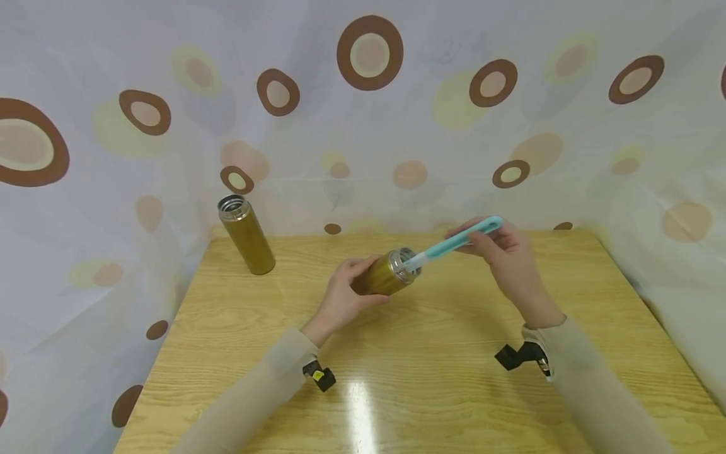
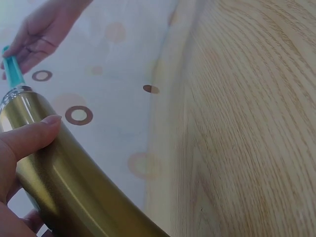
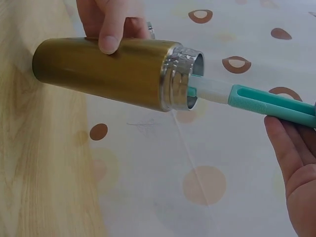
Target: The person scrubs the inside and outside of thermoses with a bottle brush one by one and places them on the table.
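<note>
My left hand [image 1: 347, 291] grips a gold metal thermos flask [image 1: 379, 277] round its body. The flask tilts, its lidless silver mouth facing up and to the right in the head view. In the right wrist view its threaded neck [image 3: 180, 76] shows clearly. My right hand [image 1: 505, 261] holds the teal handle of a bottle brush [image 1: 462, 239] between thumb and fingers. The brush's pale shaft [image 3: 213, 90] passes into the flask's mouth, and its head is hidden inside. In the left wrist view, the left thumb [image 2: 39, 136] lies along the flask's side.
A second gold flask [image 1: 247, 236], also lidless, stands upright at the back left of the wooden table [image 1: 431, 378]. A pale cloth with brown and peach circles [image 1: 408, 175] hangs behind the table and along both sides.
</note>
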`<act>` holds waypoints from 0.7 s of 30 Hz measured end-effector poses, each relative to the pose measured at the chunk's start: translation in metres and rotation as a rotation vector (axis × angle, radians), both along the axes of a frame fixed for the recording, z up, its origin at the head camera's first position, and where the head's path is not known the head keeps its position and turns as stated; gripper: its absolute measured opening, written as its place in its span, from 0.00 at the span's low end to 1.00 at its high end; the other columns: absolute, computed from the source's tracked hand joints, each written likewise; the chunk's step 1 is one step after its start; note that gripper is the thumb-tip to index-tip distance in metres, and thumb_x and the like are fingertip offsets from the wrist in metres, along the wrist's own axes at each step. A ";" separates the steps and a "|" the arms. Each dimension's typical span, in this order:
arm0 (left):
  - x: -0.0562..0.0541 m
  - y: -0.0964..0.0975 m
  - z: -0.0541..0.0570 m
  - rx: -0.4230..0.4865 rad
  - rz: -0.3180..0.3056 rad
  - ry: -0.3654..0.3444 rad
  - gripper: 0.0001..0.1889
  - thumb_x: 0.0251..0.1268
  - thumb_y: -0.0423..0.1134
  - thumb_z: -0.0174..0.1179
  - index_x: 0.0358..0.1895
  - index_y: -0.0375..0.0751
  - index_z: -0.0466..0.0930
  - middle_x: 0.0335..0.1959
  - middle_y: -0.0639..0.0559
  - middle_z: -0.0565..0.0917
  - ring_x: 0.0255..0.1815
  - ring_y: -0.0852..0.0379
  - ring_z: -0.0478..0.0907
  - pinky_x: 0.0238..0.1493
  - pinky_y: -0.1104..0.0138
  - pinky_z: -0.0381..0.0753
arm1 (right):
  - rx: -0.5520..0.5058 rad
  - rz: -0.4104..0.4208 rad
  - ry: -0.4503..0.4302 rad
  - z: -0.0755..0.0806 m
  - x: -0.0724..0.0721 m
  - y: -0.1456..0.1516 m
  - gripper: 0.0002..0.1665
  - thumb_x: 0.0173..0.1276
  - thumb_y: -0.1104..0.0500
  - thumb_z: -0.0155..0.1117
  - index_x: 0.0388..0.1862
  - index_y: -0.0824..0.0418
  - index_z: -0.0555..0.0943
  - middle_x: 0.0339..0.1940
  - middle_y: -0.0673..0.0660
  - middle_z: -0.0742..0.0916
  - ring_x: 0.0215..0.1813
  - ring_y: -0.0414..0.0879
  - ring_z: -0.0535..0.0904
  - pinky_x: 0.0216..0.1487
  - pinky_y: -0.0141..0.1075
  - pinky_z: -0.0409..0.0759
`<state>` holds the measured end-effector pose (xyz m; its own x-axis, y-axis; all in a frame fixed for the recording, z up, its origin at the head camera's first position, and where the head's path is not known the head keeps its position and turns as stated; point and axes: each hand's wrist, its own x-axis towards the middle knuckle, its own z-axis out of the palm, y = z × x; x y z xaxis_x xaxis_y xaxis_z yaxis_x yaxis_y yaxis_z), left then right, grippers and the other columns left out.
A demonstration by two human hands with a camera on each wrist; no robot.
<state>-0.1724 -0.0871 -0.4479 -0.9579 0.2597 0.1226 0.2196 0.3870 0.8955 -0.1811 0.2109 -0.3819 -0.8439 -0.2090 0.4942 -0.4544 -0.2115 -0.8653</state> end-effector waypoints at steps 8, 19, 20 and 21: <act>0.000 -0.002 0.000 0.011 0.009 -0.010 0.41 0.53 0.36 0.81 0.74 0.55 0.76 0.69 0.47 0.74 0.68 0.43 0.71 0.71 0.43 0.68 | -0.106 -0.001 0.019 0.003 0.000 0.001 0.11 0.80 0.74 0.51 0.53 0.81 0.77 0.48 0.62 0.91 0.53 0.53 0.89 0.56 0.46 0.86; 0.000 0.002 0.003 -0.014 -0.040 -0.011 0.41 0.54 0.39 0.81 0.74 0.58 0.75 0.72 0.52 0.77 0.71 0.45 0.72 0.72 0.44 0.69 | 0.035 -0.003 -0.021 -0.013 0.001 -0.015 0.10 0.79 0.71 0.56 0.52 0.77 0.81 0.47 0.56 0.91 0.50 0.47 0.89 0.54 0.45 0.86; 0.000 0.003 0.004 -0.016 -0.046 -0.010 0.42 0.55 0.39 0.81 0.75 0.58 0.75 0.72 0.52 0.77 0.71 0.45 0.71 0.72 0.44 0.69 | 0.058 -0.006 -0.022 -0.014 0.001 -0.017 0.10 0.80 0.70 0.57 0.52 0.77 0.81 0.48 0.56 0.91 0.51 0.47 0.89 0.54 0.45 0.87; 0.000 0.004 0.004 -0.014 -0.052 -0.010 0.42 0.55 0.39 0.81 0.75 0.57 0.74 0.72 0.52 0.77 0.71 0.45 0.71 0.72 0.44 0.69 | 0.076 -0.008 -0.022 -0.015 0.002 -0.018 0.11 0.80 0.69 0.57 0.53 0.77 0.80 0.48 0.55 0.91 0.51 0.47 0.89 0.54 0.45 0.87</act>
<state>-0.1719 -0.0832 -0.4436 -0.9441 0.3110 0.1092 0.2309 0.3878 0.8923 -0.1791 0.1926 -0.3968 -0.8561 -0.2380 0.4588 -0.4369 -0.1411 -0.8884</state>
